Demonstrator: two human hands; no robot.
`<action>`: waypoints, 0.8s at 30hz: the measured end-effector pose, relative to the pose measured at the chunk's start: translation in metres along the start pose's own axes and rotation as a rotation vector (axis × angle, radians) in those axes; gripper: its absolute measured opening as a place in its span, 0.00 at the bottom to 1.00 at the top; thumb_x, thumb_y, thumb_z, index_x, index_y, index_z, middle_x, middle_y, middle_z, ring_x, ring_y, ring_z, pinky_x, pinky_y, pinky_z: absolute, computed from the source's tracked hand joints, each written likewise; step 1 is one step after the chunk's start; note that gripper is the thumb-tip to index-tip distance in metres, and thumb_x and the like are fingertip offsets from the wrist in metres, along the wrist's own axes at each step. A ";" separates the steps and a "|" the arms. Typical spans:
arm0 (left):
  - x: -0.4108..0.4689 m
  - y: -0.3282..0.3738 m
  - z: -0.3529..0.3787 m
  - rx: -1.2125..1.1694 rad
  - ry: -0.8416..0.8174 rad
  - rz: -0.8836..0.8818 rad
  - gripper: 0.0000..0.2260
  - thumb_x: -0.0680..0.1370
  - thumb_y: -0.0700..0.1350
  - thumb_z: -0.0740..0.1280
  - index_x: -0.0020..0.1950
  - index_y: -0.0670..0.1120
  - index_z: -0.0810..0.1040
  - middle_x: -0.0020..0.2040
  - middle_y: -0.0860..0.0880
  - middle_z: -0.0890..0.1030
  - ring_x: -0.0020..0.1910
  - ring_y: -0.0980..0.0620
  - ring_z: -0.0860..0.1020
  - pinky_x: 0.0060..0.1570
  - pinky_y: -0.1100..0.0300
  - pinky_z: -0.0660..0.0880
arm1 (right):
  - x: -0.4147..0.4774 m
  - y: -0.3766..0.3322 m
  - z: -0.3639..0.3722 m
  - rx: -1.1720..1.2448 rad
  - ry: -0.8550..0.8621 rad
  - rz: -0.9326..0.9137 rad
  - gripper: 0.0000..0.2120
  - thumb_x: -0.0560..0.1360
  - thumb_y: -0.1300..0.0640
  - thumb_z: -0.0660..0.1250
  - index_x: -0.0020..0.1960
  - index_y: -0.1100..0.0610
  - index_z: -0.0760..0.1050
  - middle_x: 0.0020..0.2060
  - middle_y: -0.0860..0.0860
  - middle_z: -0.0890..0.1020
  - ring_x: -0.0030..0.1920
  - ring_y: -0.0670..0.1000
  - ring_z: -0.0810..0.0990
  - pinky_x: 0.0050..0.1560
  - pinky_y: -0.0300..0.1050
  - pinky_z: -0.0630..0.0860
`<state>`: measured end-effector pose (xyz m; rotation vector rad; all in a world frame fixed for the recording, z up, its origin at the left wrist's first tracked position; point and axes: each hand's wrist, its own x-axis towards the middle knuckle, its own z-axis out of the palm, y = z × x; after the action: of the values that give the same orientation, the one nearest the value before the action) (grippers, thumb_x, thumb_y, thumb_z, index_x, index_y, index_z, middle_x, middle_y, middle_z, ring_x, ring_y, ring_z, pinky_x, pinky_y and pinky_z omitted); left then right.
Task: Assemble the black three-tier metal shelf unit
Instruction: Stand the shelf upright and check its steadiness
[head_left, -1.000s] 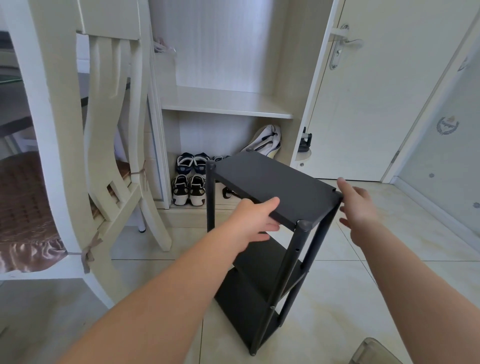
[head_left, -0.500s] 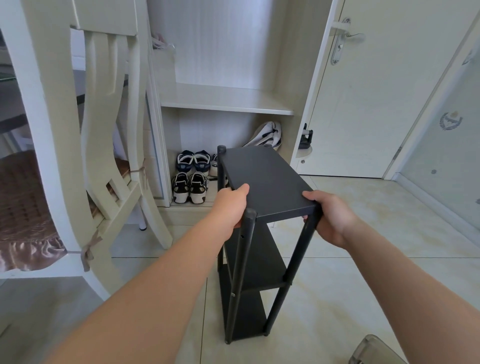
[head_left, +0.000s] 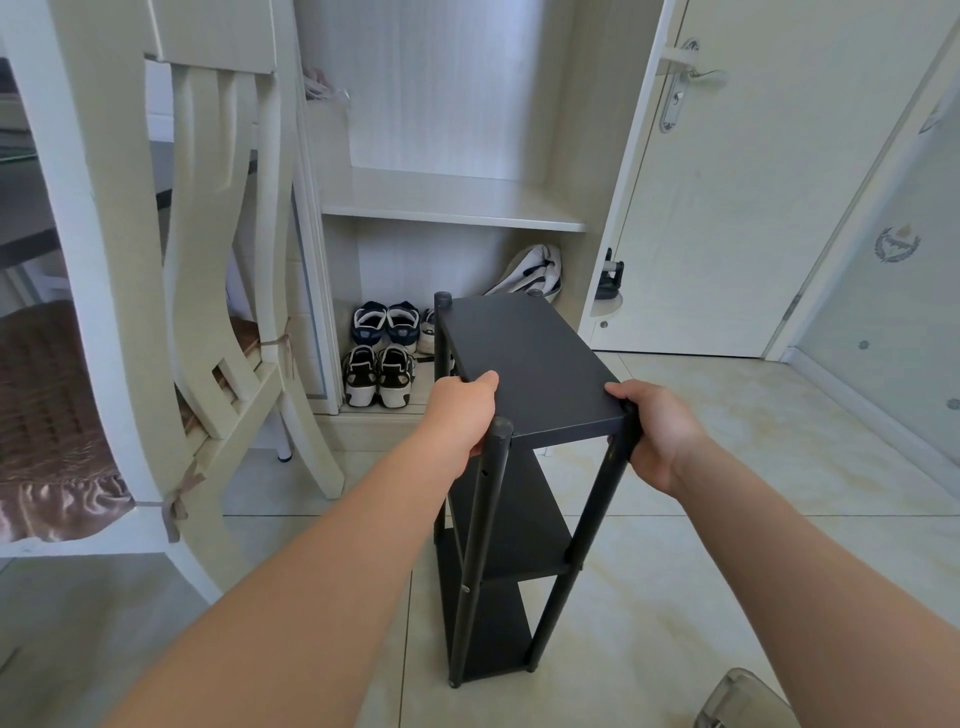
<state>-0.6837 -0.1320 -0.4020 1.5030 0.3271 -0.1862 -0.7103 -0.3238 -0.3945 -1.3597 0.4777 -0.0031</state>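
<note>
The black three-tier metal shelf unit (head_left: 524, 364) stands upright on the tiled floor, its short end toward me, with four black posts and three flat tiers. My left hand (head_left: 460, 415) grips the left edge of the top tier near the front left post, thumb on top. My right hand (head_left: 657, 431) grips the front right corner, fingers wrapped round the post just under the top tier.
A cream wooden chair (head_left: 218, 291) with a brown cushion stands close on the left. Behind the unit is an open cabinet (head_left: 447, 208) with several shoes (head_left: 379, 358) at its base. A white door (head_left: 727, 208) is at the right. A clear plastic object (head_left: 737, 701) lies at the bottom right.
The unit has gone from tilted and turned to upright with its short end toward me. My right hand closed round the front right corner, and my left hand took the left edge.
</note>
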 end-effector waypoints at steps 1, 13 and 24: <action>0.000 0.000 0.000 -0.004 0.000 0.001 0.10 0.81 0.49 0.64 0.60 0.47 0.76 0.54 0.48 0.82 0.54 0.46 0.82 0.49 0.52 0.80 | 0.001 0.000 0.000 0.002 0.001 -0.006 0.05 0.80 0.59 0.65 0.47 0.57 0.76 0.35 0.50 0.79 0.34 0.49 0.75 0.40 0.43 0.69; 0.002 0.000 -0.002 0.014 -0.006 -0.047 0.10 0.81 0.49 0.65 0.60 0.47 0.75 0.54 0.48 0.82 0.54 0.45 0.81 0.46 0.52 0.80 | 0.009 -0.001 0.003 -0.075 0.103 0.037 0.04 0.80 0.61 0.64 0.46 0.59 0.74 0.40 0.54 0.79 0.41 0.54 0.77 0.49 0.49 0.72; 0.002 -0.003 0.003 0.017 0.004 -0.133 0.12 0.81 0.47 0.64 0.63 0.46 0.73 0.56 0.44 0.81 0.51 0.44 0.81 0.41 0.53 0.79 | 0.011 -0.005 0.005 -0.107 0.108 0.086 0.03 0.78 0.63 0.63 0.46 0.58 0.73 0.39 0.53 0.80 0.37 0.54 0.79 0.50 0.49 0.73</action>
<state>-0.6829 -0.1347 -0.4050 1.4997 0.4297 -0.2919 -0.6973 -0.3229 -0.3927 -1.4480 0.6341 0.0200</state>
